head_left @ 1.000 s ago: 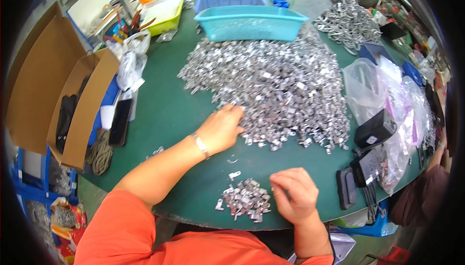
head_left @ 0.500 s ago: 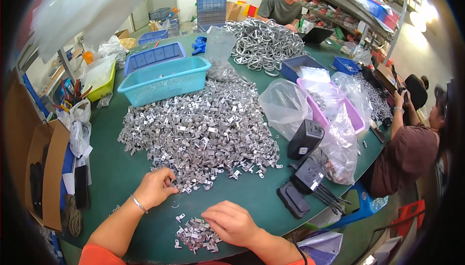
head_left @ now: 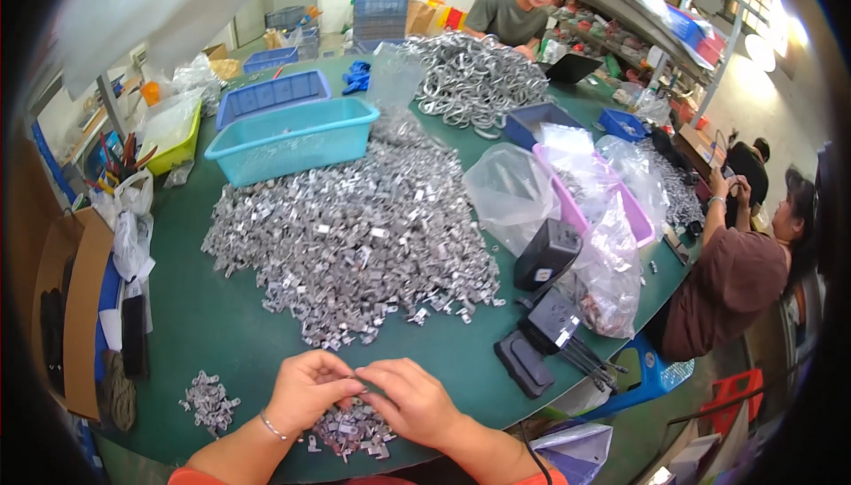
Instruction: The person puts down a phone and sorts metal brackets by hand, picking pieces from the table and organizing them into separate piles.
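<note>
My left hand [head_left: 312, 389] and my right hand [head_left: 415, 401] meet above the table close to me, fingertips pinched together. Whatever lies between the fingertips is too small and too covered to make out. Just beneath them is a small heap of metal brackets [head_left: 353, 433], partly hidden by my hands. Another small heap of brackets [head_left: 211, 403] sits to the left of my left forearm. Beyond my hands spreads a large pile of loose small silver brackets [head_left: 355, 246].
A turquoise basket [head_left: 292, 144] stands at the large pile's far edge. Black power adapters [head_left: 551, 321] and clear plastic bags [head_left: 514, 192] lie to the right. Metal rings [head_left: 479, 82] are heaped at the back. One person [head_left: 727, 281] sits at right, another [head_left: 510, 15] across the green table [head_left: 177, 308].
My left hand has come back from the large pile's near edge to meet my right hand. The view has shifted slightly, bringing the left small heap into sight.
</note>
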Motion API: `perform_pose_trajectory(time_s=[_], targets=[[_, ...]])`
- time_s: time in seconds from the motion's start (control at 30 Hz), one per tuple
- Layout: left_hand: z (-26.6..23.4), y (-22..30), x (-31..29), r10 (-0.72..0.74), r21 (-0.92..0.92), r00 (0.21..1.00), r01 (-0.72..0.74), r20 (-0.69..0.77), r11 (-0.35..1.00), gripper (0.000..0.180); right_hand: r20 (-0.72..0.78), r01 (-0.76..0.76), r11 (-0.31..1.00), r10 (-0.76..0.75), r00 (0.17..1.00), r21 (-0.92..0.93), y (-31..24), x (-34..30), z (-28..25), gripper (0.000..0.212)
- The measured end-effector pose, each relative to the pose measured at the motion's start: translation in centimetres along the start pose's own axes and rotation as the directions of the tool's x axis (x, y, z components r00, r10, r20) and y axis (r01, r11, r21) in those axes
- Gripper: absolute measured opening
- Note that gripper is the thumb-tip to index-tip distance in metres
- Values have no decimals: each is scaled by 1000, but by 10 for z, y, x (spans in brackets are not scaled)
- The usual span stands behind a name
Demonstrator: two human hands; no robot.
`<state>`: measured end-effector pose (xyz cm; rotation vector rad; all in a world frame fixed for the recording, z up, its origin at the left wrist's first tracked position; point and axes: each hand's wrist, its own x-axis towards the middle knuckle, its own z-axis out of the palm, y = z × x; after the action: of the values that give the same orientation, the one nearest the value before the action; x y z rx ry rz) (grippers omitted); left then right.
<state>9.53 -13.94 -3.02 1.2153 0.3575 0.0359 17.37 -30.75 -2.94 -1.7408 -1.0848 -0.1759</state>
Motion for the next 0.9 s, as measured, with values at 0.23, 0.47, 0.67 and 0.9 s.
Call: perform_pose_trajectory(time_s=[0.23,0.47,0.67,0.9], targets=[[13,-3,5,-145,-127,989,149,36,981,12,-8,-14,1000,14,1000,13,7,-5,-8,20],[3,-6,8,-125,-231,983,155,136,961,14,-22,-70,997,71,997,31,6,-5,-3,21],[-2,-10,4,-121,-181,979,150,161,972,15,-9,-49,999,49,999,17,4,-8,0,21],[1,-5,2,-77,-106,986,93,148,990,14,-8,-61,998,61,998,25,4,-8,-2,22]])
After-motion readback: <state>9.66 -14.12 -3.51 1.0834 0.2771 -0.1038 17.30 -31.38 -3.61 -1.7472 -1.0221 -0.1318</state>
